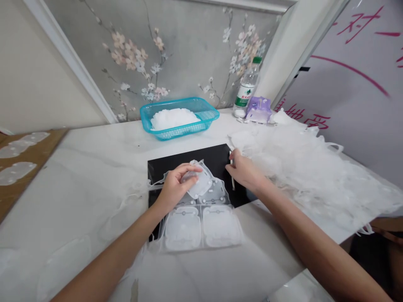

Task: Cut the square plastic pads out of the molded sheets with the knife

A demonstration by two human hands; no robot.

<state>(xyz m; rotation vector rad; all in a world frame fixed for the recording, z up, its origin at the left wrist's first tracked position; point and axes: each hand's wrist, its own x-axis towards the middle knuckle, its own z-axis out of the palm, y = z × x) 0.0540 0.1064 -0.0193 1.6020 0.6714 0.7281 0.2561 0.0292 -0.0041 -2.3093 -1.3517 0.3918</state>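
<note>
My left hand is closed, its thumb and fingers pinching a translucent rounded plastic piece tilted above a clear moulded sheet. That moulded sheet carries several similar rounded shapes with small white studs. It lies partly on a black flat board and overhangs the board's near edge. At the board's right edge, my right hand is closed around a thin white stick-like tool, pointing downward. The tool's upper part is partly hidden by the fingers.
A blue plastic basket with white pieces stands at the back. Behind right are a water bottle and a purple packet. A large heap of translucent plastic scraps covers the right side. More clear sheets lie at left.
</note>
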